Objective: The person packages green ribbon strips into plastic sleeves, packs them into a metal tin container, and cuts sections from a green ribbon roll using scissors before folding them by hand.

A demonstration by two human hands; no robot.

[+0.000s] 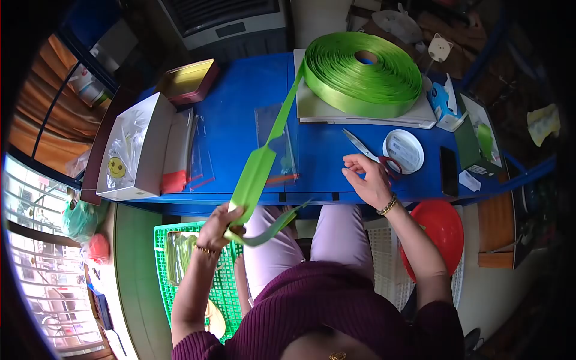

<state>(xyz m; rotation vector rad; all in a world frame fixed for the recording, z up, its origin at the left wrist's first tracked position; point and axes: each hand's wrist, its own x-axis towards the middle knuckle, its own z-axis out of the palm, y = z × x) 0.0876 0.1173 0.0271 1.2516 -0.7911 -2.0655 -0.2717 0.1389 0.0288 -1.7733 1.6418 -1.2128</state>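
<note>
Standing toward nine o'clock on the blue table (234,123), a white box (137,147) comes first. At eight o'clock the left hand (219,228) has its fingers closed on a green ribbon (255,171) — the strip runs toward one o'clock, up to its big roll (363,84). Scissors (359,143) point to ten o'clock beside the right hand (367,180), its fingers loosely bent, thumb apart — whether they touch, I cannot tell.
</note>
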